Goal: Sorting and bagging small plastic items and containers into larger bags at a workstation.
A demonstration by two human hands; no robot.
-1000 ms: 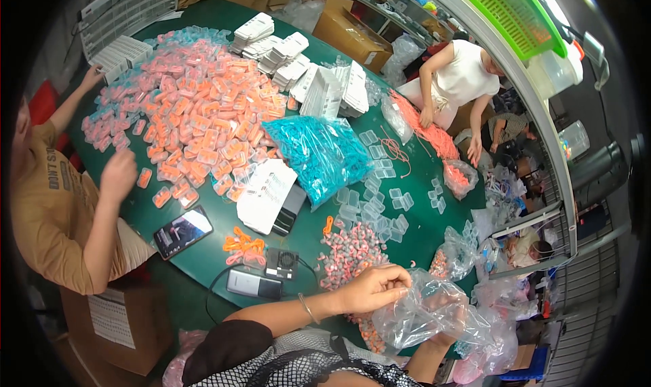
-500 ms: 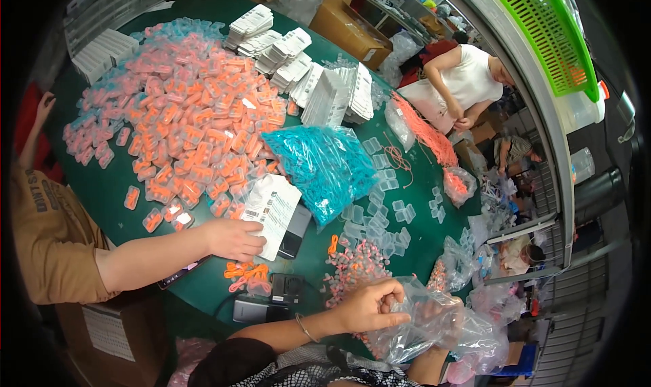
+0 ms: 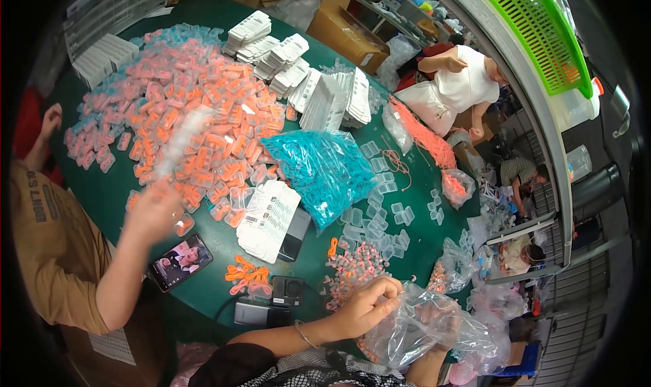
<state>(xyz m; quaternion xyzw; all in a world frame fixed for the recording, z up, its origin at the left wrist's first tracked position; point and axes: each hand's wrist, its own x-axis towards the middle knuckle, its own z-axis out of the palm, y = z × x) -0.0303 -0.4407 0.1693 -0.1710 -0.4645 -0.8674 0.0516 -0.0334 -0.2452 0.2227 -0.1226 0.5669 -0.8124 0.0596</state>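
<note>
A crumpled clear plastic bag (image 3: 407,333) hangs in front of me at the table's near edge. My left hand (image 3: 371,304), with a bracelet on the wrist, pinches its upper left edge between thumb and curled fingers. My right hand (image 3: 439,314) is at the bag's other side, seen blurrily through the film, its fingers partly hidden. Just beyond my left hand lies a heap of small pink and grey pieces (image 3: 356,268). Past it, small clear plastic cases (image 3: 380,221) are scattered over the green table (image 3: 424,251).
A co-worker's blurred hand (image 3: 154,210) is over a large heap of orange cased pieces (image 3: 196,136). Nearby are a phone (image 3: 182,261), white printed cards (image 3: 269,221), orange cords (image 3: 247,276), and a bag of teal cords (image 3: 319,173). Another person (image 3: 461,88) stands across the table.
The co-worker's hand has left the white cards and swung left over the orange heap, uncovering the phone. My left hand shifts slightly with the bag. The person across has raised one hand.
</note>
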